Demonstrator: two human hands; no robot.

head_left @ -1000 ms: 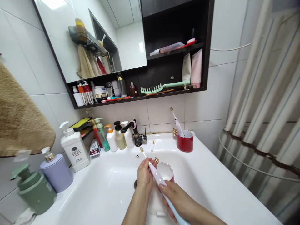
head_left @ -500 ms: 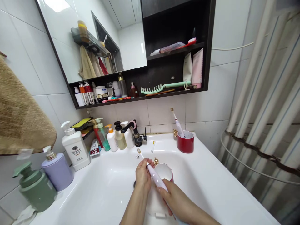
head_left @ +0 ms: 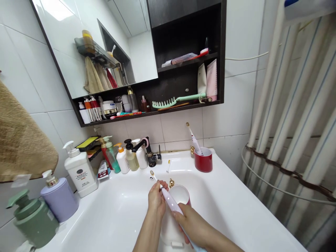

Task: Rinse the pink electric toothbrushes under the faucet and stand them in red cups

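Observation:
Over the white sink basin (head_left: 112, 217), both hands hold a pink-and-white electric toothbrush (head_left: 170, 201). My left hand (head_left: 155, 199) pinches it near the neck, just below the brush head (head_left: 152, 173). My right hand (head_left: 190, 224) is wrapped around the lower handle. A pink cup (head_left: 180, 194) with a white inside sits in the basin right behind the toothbrush, touching or almost touching my hands.
A red cup (head_left: 203, 159) with another toothbrush stands on the sink's back rim. A black faucet (head_left: 147, 148) and several pump bottles line the back left. A lavender bottle (head_left: 59, 197) and a green bottle (head_left: 33, 218) stand at left. A striped curtain (head_left: 296, 115) hangs right.
The view has shifted slightly, so everything sits a little further left. Both hands keep the same grip on the toothbrush over the basin.

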